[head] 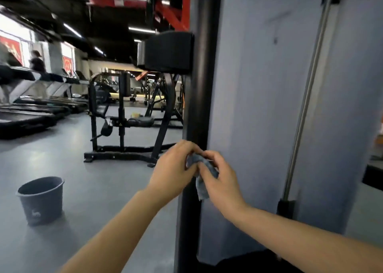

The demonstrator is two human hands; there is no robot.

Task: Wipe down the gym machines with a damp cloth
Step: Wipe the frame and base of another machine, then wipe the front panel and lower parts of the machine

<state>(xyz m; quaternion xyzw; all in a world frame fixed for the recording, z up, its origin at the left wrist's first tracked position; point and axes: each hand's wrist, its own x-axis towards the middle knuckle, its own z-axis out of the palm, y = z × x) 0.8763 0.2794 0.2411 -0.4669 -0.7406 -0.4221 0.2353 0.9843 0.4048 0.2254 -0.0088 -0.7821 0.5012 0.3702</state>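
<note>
While together, left hand [174, 167], right hand [223, 183] round cloth [202, 187]

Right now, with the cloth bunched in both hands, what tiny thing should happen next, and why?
Probably spread the cloth flat against the black post and wipe. The left hand and right hand pinch it bunched up in front of that post, so little of it could wipe yet.

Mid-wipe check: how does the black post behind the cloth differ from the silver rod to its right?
The black post is thick and matte; the silver rod is thin and shiny. The post stands right behind the cloth; the rod lies further right, untouched. The rod ends in a black collar at its foot; the post runs on down out of view. Both stand roughly upright against the grey panel.
</note>
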